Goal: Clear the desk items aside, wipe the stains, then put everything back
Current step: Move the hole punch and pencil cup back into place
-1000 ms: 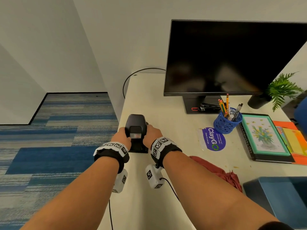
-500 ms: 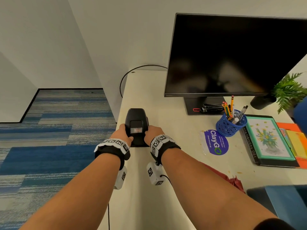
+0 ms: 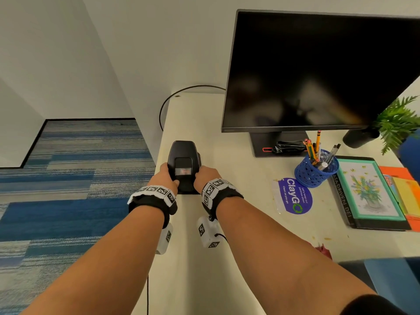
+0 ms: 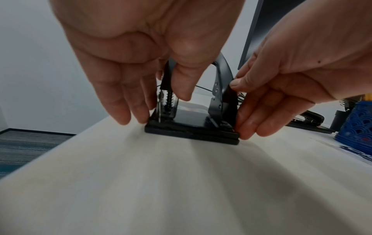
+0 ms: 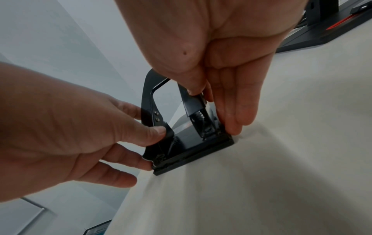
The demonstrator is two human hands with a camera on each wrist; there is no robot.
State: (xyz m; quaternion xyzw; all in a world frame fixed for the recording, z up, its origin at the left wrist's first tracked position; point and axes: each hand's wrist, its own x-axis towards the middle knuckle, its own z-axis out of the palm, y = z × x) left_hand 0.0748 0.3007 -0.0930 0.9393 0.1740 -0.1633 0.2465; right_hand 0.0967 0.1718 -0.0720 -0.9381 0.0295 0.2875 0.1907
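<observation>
A black hole punch (image 3: 184, 160) stands on the white desk (image 3: 238, 160) near its left edge. My left hand (image 3: 164, 176) grips the punch's left side and my right hand (image 3: 205, 176) grips its right side. In the left wrist view the left hand (image 4: 130, 95) has its thumb inside the punch (image 4: 191, 122) frame and its fingers along the base, with the right hand (image 4: 261, 111) opposite. The right wrist view shows the right hand (image 5: 231, 103) pinching the punch (image 5: 189, 143) arm. A corner of a red cloth (image 3: 322, 250) shows beside my right forearm. Small brown stains (image 3: 327, 238) dot the desk.
A monitor (image 3: 318, 71) stands at the back with a stapler (image 3: 288, 146) on its base. To the right are a blue pen holder (image 3: 316, 171), a ClayGo sticker (image 3: 293, 196), a book (image 3: 368, 192), orange folders (image 3: 404, 189) and a plant (image 3: 395, 123). A blue chair (image 3: 386, 276) sits at lower right.
Both hands have moved the hole punch away from me along the left side of the desk. The grip on it is the same.
</observation>
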